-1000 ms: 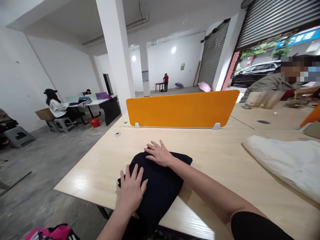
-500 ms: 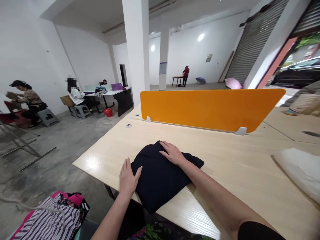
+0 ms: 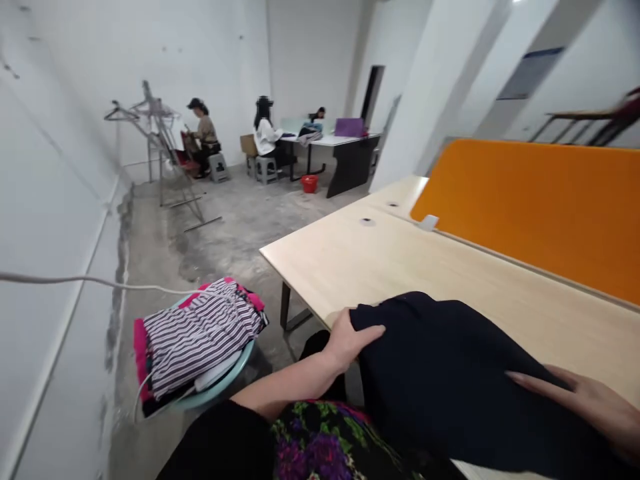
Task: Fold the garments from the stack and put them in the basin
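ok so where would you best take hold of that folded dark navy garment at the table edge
Probably by its two short ends. The folded dark navy garment hangs half off the pale wooden table, so come from the sides: the left hand already clamps the left edge, thumb on top, and the right hand lies flat on the right end.

Both hands point(image 3: 350, 340) on dark folded garment point(image 3: 450, 373)

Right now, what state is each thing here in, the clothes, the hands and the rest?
Dark garment: folded, gripped at the desk edge.
Left hand: gripping the garment's left edge.
Right hand: fingers flat on the garment.
Striped clothes: stacked on a stool.
Orange divider: upright on the desk.
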Demonstrator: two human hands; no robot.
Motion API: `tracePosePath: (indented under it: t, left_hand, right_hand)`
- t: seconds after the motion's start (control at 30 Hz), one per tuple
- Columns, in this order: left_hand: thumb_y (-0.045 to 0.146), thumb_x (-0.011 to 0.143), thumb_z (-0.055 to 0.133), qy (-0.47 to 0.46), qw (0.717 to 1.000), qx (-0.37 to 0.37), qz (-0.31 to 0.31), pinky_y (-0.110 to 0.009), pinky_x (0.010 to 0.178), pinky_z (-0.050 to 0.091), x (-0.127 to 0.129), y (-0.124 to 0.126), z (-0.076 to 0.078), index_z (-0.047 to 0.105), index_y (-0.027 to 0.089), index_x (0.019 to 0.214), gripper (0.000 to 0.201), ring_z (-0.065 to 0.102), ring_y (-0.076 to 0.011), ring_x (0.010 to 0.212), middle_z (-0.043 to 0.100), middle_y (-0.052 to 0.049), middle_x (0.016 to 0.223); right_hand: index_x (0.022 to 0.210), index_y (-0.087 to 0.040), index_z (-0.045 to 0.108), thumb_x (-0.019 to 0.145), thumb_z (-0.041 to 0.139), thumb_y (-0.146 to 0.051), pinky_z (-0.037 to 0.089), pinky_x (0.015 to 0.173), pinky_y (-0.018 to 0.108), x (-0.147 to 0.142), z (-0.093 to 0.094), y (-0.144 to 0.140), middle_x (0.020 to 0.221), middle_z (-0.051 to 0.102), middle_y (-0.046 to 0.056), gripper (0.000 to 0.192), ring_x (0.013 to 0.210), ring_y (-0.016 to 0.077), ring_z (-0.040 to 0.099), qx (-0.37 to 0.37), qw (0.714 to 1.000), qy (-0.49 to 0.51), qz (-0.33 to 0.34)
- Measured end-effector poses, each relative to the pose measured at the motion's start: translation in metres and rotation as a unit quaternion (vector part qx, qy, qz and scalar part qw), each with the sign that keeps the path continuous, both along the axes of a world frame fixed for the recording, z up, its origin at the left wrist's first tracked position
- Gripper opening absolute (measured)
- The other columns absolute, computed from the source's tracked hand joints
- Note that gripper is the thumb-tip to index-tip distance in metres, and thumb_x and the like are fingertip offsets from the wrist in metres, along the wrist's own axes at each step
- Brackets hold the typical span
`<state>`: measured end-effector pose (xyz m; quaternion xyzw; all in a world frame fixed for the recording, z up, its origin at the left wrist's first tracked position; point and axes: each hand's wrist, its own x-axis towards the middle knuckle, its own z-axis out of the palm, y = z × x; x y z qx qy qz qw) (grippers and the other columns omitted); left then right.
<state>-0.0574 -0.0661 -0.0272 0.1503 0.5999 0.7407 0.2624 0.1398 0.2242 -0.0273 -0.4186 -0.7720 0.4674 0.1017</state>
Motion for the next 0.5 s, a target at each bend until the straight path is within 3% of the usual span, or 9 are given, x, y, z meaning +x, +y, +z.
tracePosePath:
  t: [0.1,0.2,0.33,0.5]
  left_hand:
    - [0.042,0.066,0.078,0.02,0.998,0.021,0.047,-0.035,0.094,0.048,-0.015,-0.032,0.0,0.059,0.017,0.109,0.053,0.062,-0.0221,0.104,0.067,-0.009,0.11]
    - [0.045,0.067,0.077,-0.02,0.994,0.054,0.089,-0.035,0.094,0.048,-0.053,-0.069,-0.002,0.057,0.018,0.114,0.058,0.063,-0.0199,0.099,0.068,-0.007,0.107]
    - [0.045,0.055,0.083,-0.056,0.983,0.088,0.152,-0.036,0.087,0.051,-0.128,-0.124,-0.003,0.057,0.017,0.112,0.068,0.066,-0.0175,0.082,0.069,-0.004,0.093]
    - [0.039,0.052,0.083,-0.014,0.964,0.024,0.264,-0.036,0.084,0.052,-0.199,-0.223,0.006,0.062,0.014,0.099,0.057,0.066,-0.0192,0.08,0.07,-0.005,0.085]
  right_hand:
    - [0.059,-0.038,0.064,0.046,0.077,-0.045,0.054,0.07,0.041,-0.038,0.008,-0.035,0.082,0.073,0.013,0.019,0.077,0.0284,0.07,-0.107,0.993,-0.045,-0.012]
    - [0.064,-0.034,0.066,0.049,0.077,-0.041,0.055,0.074,0.039,-0.09,0.028,-0.082,0.088,0.073,0.014,0.02,0.08,0.0279,0.07,-0.176,0.984,-0.023,0.024]
    - [0.079,-0.022,0.069,0.056,0.076,-0.038,0.057,0.072,0.038,-0.173,0.045,-0.141,0.087,0.074,0.015,0.028,0.078,0.0281,0.07,-0.169,0.981,0.037,0.087]
    - [0.081,-0.015,0.067,0.059,0.077,-0.032,0.054,0.06,0.029,-0.274,0.04,-0.231,0.074,0.073,0.007,0.03,0.067,0.0215,0.067,-0.169,0.959,0.131,0.187]
